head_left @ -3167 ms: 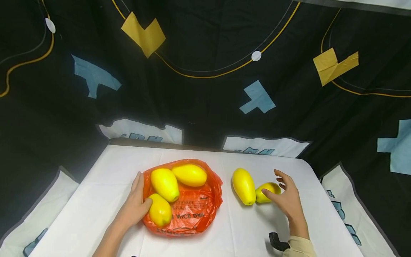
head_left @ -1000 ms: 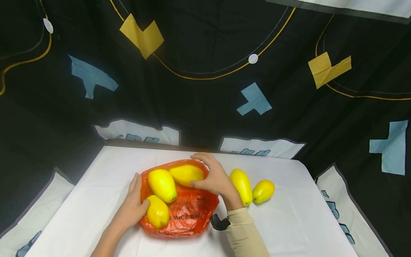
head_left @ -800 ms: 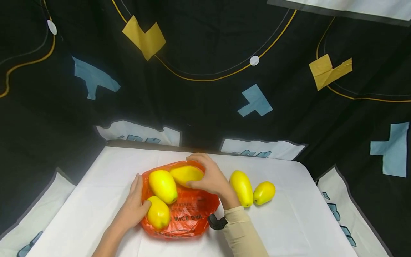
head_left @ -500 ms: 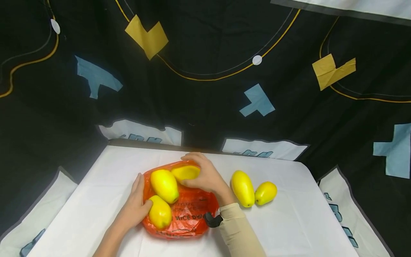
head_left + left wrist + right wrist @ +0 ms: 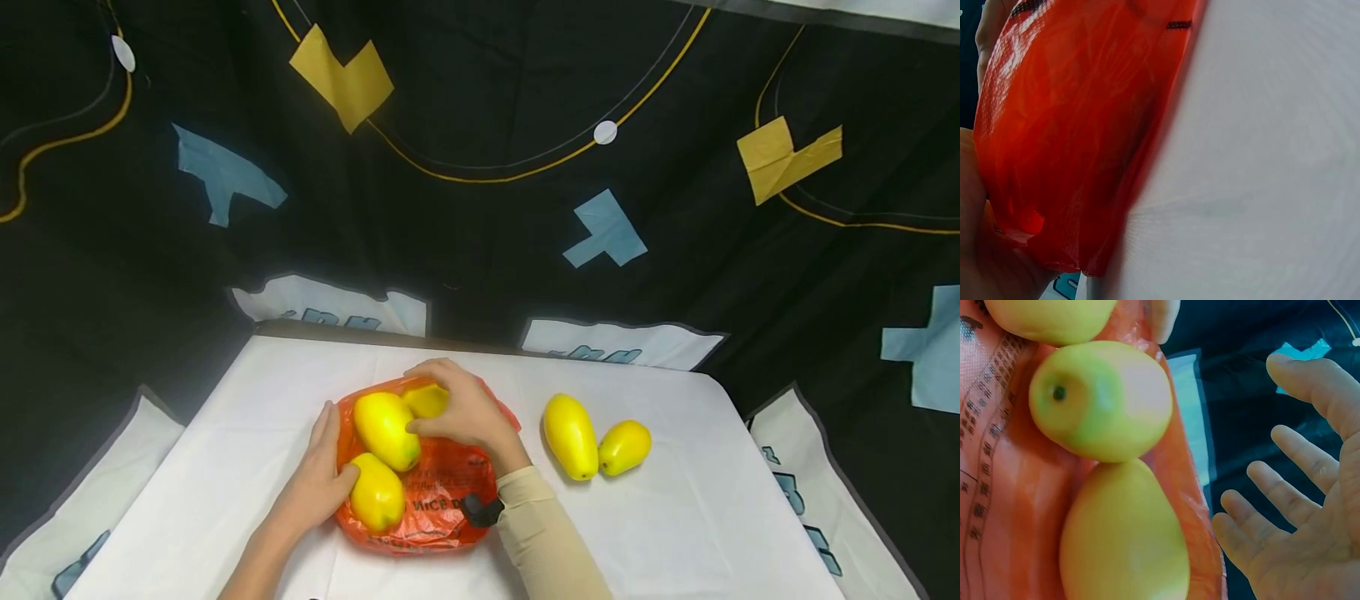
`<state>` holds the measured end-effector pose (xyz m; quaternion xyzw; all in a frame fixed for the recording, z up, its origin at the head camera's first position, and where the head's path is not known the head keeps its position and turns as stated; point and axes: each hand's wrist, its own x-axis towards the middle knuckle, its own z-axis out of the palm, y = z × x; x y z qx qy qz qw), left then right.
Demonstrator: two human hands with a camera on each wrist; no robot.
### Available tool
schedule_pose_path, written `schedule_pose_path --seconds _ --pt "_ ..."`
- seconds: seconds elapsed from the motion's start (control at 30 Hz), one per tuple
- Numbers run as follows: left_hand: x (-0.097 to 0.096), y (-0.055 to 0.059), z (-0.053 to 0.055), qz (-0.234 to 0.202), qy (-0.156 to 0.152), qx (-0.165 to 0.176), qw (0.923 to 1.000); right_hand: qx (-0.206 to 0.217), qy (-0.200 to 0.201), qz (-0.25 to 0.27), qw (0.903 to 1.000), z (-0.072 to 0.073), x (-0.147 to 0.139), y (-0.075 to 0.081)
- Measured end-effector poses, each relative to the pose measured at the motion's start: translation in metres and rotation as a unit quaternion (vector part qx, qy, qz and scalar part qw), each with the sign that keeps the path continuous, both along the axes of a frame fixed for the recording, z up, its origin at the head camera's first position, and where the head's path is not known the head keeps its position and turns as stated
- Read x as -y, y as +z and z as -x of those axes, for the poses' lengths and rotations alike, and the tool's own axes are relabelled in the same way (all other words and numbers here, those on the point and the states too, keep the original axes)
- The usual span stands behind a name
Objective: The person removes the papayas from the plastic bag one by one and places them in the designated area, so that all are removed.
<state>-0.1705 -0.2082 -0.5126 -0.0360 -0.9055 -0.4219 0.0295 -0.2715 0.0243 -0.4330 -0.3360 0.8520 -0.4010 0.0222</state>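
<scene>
A red plastic bag lies spread open on the white table. Three yellow mango-like fruits sit in it: a front one, a middle one and a far one, partly covered by my right hand. My left hand grips the bag's left side, thumb over the rim against the front fruit; the left wrist view shows red plastic by the palm. Over the bag's far right side is my right hand, its fingers spread and relaxed. The right wrist view shows nothing between its fingers.
To the right of the bag, a long yellow fruit and a smaller one lie touching on the table. A black curved piece is at my right wrist. A dark patterned cloth hangs behind the table.
My right hand has gone from beside the smaller fruit on the right to above the bag, then farther left toward the middle fruit. My left hand stays at the bag's left side.
</scene>
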Motion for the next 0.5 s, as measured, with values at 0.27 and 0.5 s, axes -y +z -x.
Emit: schedule_pose_path --seconds 0.27,0.5 --pt "0.000 0.001 0.000 -0.002 -0.001 0.000 1.0000 0.039 0.021 -0.005 0.9990 -0.001 0.013 -0.015" --pt "0.000 0.002 0.000 0.000 -0.002 0.001 1.0000 0.049 0.041 -0.013 0.9979 -0.006 0.022 -0.022"
